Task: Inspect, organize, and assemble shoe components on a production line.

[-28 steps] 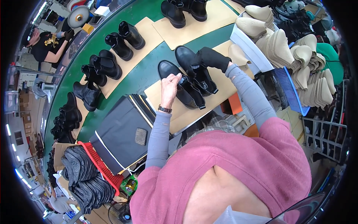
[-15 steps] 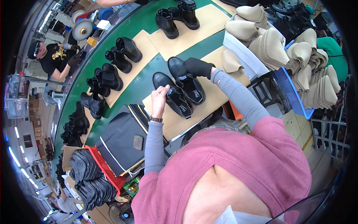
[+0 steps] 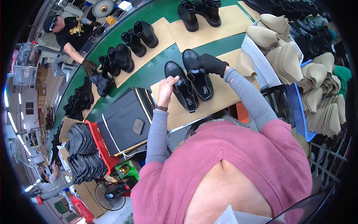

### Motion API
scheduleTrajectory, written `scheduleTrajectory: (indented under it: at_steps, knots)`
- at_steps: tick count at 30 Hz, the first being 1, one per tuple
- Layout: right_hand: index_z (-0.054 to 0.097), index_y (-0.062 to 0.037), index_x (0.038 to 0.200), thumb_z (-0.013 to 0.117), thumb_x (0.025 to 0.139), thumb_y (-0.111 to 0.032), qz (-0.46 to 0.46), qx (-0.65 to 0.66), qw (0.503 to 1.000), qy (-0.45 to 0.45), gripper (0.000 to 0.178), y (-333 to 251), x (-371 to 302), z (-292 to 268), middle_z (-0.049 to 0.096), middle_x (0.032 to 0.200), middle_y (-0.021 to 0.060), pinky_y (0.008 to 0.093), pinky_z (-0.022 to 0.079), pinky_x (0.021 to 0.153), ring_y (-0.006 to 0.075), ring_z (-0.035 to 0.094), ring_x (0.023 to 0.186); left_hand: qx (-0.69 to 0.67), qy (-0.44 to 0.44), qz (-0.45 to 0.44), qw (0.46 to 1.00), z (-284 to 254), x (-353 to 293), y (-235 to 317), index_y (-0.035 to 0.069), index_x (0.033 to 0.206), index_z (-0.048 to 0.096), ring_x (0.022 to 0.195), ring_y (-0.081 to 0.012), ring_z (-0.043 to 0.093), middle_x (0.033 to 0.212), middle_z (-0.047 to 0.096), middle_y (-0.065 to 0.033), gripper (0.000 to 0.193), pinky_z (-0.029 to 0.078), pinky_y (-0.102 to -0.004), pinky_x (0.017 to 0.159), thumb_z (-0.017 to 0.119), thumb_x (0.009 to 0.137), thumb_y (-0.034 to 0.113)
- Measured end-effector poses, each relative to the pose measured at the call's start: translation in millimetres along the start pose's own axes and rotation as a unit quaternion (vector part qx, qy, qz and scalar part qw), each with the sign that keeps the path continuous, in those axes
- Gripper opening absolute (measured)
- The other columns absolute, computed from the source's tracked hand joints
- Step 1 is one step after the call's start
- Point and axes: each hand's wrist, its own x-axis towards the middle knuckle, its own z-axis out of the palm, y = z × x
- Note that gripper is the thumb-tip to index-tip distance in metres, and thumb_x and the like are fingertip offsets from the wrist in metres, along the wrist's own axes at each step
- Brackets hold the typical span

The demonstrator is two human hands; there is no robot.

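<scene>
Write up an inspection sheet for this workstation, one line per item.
Surface: green table, partly covered by tan sheets.
Job's things: two black shoes side by side on a tan sheet, left shoe and right shoe, toes pointing away from the wearer.
Clutter: grey block on black sheets; red basket beside them; beige pieces stacked at the right.
Left hand: bare, fingers pinched at the left shoe's opening.
Right hand: black-gloved, against the right shoe; grip hard to tell.
Cables: nothing clearly seen.
Surroundings: co-worker across the table, gloved hand at a boot; fan at lower left.
</scene>
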Motion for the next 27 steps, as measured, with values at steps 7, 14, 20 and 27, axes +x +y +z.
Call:
scheduleTrajectory:
  at_steps: [7,14,20,27]
  knots:
    - [0.071,-0.0223,0.105,0.056,0.086,-0.013,-0.046,-0.007,0.998,0.036,0.026,12.7,-1.1,8.8,0.071,0.094,0.0072,0.0345,0.052,0.067,0.0262,0.066,0.074,-0.034,-0.006,-0.05,0.998,-0.7,1.6,-1.1,0.006,0.055,0.049,0.053,-0.0056,0.033,0.056,0.039,0.0047,0.038,0.025,-0.0263,0.05,0.067,0.085,0.02]
    - [0.072,-0.0071,0.099,0.055,0.09,-0.025,-0.025,-0.001,0.999,0.03,0.027,0.1,-3.2,3.8,0.071,0.092,0.0113,0.0303,0.052,0.063,0.0202,0.065,0.072,-0.042,0.0,-0.048,0.998,-2.5,2.3,-7.2,0.008,0.054,0.05,0.052,-0.0056,0.032,0.055,0.038,0.0054,0.037,0.024,-0.0266,0.05,0.068,0.084,0.02]
    - [0.072,-0.0071,0.098,0.056,0.089,-0.025,-0.009,0.072,0.996,0.053,0.026,2.2,-4.5,9.2,0.071,0.088,0.0119,0.0281,0.051,0.062,0.02,0.065,0.068,-0.079,-0.002,-0.065,0.995,-5.2,3.7,-17.5,0.007,0.059,0.059,0.054,-0.005,0.034,0.056,0.043,0.0061,0.031,0.025,-0.0246,0.05,0.072,0.082,0.022]
    - [0.074,-0.0095,0.093,0.068,0.08,-0.034,0.126,0.156,0.979,0.04,0.029,-67.0,1.2,-4.8,0.071,0.089,0.0101,0.0314,0.05,0.073,0.0224,0.067,0.079,-0.135,0.034,-0.07,0.988,-7.1,-4.2,-10.5,0.005,0.074,0.069,0.055,-0.003,0.043,0.064,0.056,0.0052,0.018,0.032,-0.0198,0.051,0.077,0.079,0.021]
